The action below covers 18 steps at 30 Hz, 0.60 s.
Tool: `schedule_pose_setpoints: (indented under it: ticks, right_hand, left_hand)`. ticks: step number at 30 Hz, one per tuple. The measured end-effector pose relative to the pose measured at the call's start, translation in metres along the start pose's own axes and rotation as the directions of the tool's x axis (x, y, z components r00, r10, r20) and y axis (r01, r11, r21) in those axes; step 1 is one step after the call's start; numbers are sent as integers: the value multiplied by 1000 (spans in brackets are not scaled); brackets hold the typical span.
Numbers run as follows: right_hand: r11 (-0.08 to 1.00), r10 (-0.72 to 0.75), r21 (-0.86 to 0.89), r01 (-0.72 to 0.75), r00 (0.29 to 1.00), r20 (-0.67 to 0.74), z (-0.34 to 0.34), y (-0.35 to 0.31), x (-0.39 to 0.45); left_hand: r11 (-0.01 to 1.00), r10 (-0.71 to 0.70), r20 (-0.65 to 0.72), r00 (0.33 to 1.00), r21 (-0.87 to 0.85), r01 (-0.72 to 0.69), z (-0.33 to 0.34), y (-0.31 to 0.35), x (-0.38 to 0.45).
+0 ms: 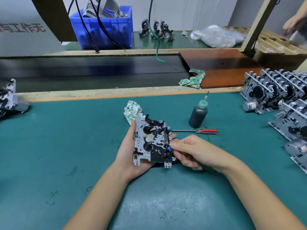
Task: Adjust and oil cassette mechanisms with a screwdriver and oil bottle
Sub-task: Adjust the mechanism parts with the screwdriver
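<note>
A metal and black cassette mechanism [150,141] lies face up in my left hand [127,151], whose fingers curl round its left edge and underside above the green mat. My right hand [191,151] has curled fingers at the mechanism's right edge, by a small blue part [169,148]; whether it pinches a thin tool I cannot tell. A red-handled screwdriver [206,131] lies on the mat just right of the mechanism. The dark oil bottle [198,113] with a green nozzle stands upright behind the screwdriver.
A patterned rag [132,110] lies behind the mechanism, another rag [193,79] by a brown board [221,67]. Rows of cassette mechanisms [282,97] fill the right side, one more mechanism [10,98] sits far left. A blue bin [103,25] stands beyond the dark belt. Another person's hand [294,22] shows top right.
</note>
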State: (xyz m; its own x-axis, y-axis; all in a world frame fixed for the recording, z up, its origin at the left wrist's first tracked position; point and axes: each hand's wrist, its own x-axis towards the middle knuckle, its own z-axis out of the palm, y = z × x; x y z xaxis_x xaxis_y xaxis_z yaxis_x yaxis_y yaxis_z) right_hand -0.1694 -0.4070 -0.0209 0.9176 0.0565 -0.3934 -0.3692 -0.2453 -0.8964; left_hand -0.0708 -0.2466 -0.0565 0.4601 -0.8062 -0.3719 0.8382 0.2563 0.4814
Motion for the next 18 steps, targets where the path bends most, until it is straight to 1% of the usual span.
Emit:
schedule_pose_setpoints:
  ticks: [4,8,12,18]
  right_hand:
    - [1000,-10,-6,10,999,-46,2,-1,0]
    - [999,22,27,-20,998,-66,5,-1,0]
    - [999,-29,-45,25,995,-98,7,-2,2]
    - [1000,-16,8,16,999,-52,5,2,5]
  left_hand:
    - [1000,-12,-1,1000,7,12,1,0,0]
    - [1000,-17,-14,1000,19,17,2,1,-1]
    - [1000,-15,-39,999,5,15,3,1,-1]
    - [1000,-13,-47,999,26,14,4,2,-2]
